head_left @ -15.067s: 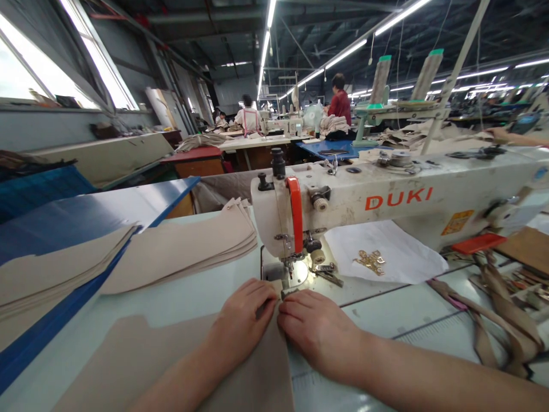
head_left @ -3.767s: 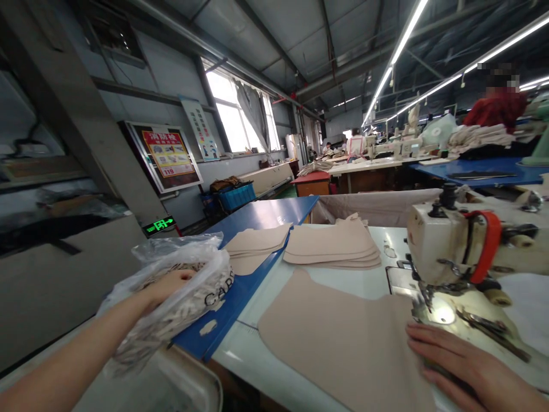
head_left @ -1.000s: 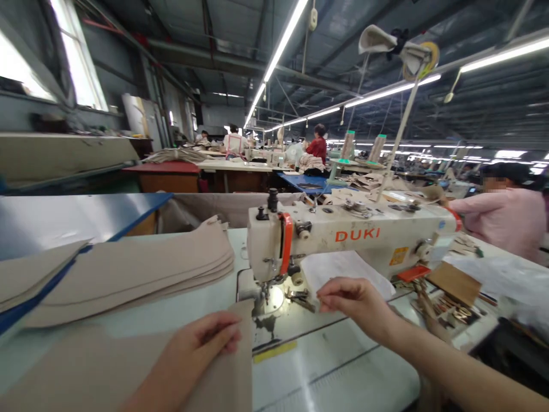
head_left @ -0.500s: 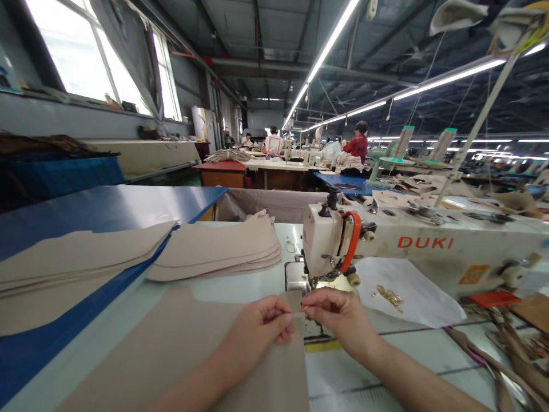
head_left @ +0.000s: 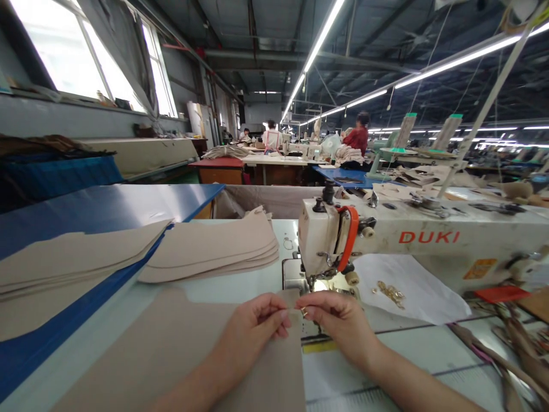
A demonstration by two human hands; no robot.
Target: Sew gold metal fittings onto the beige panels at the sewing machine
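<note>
A large beige fabric panel (head_left: 171,355) lies on the pale table in front of me, its far corner near the needle of a white DUKI sewing machine (head_left: 386,240). My left hand (head_left: 253,332) and my right hand (head_left: 338,326) meet just above that corner. Both pinch a small piece between their fingertips; a glint of gold metal (head_left: 303,312) shows at the right fingertips. What exactly the small piece is I cannot make out.
Two stacks of cut beige panels (head_left: 214,246) (head_left: 64,269) lie at the left, one on a blue board (head_left: 107,209). Gold metal bits (head_left: 388,292) rest on white paper beside the machine. Beige straps (head_left: 510,349) lie at the right. Other people work at far tables.
My hands have stayed joined at the panel's corner and dropped slightly toward the fabric. One second ago my right hand was apart, near the white paper.
</note>
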